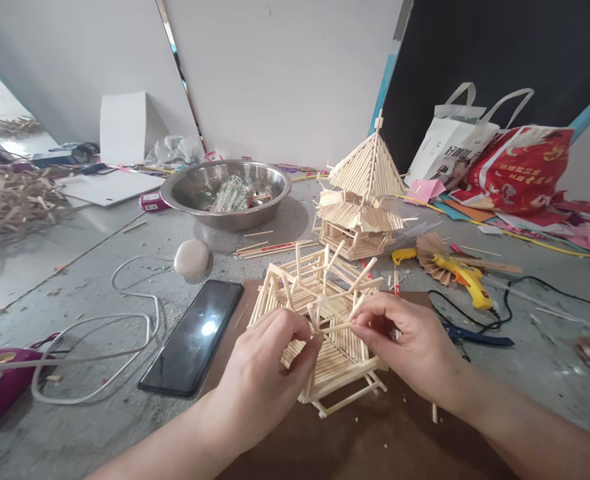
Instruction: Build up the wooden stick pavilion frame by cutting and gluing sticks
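A half-built model of thin wooden sticks (345,373), with a slatted floor and upright posts, stands on a brown board (375,440) in front of me. Over its near part a short wooden stick (335,328) lies across between my fingertips. The fingers of my left hand (272,363) are closed in a pinch at its left end, beside an upright post. With thumb and forefinger, my right hand (415,343) pinches the right end. My left fingertips partly cover the joint there.
Behind stands a stick pagoda (367,173). A yellow glue gun (467,280) and dark-handled pliers (489,337) lie right. Left are a phone (192,337), a white cable (149,313) and a steel basin (189,207) holding packets. Bags (519,167) stand back right.
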The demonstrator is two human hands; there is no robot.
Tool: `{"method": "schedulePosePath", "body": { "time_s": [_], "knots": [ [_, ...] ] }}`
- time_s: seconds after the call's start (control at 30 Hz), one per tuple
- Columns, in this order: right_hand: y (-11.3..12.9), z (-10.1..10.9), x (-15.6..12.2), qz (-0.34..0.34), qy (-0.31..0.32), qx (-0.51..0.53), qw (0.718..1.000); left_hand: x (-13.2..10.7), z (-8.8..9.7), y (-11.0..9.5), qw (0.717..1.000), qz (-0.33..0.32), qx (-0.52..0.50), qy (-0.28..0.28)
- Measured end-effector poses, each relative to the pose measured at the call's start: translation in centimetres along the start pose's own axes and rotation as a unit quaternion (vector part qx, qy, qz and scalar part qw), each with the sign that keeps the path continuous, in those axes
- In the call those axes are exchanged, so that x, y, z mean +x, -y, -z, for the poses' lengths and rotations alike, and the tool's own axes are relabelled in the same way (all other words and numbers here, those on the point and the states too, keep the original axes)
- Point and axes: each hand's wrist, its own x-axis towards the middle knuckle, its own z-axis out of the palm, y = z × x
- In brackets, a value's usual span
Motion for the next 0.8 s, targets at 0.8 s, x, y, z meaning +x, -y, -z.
{"method": "schedulePosePath", "body": {
  "time_s": [0.8],
  "knots": [
    [-0.1, 1.1, 0.8, -0.010, 0.060, -0.003, 0.998, 0.1, 0.4, -0.5, 0.999, 0.019, 0.025, 0.033]
  ]
}}
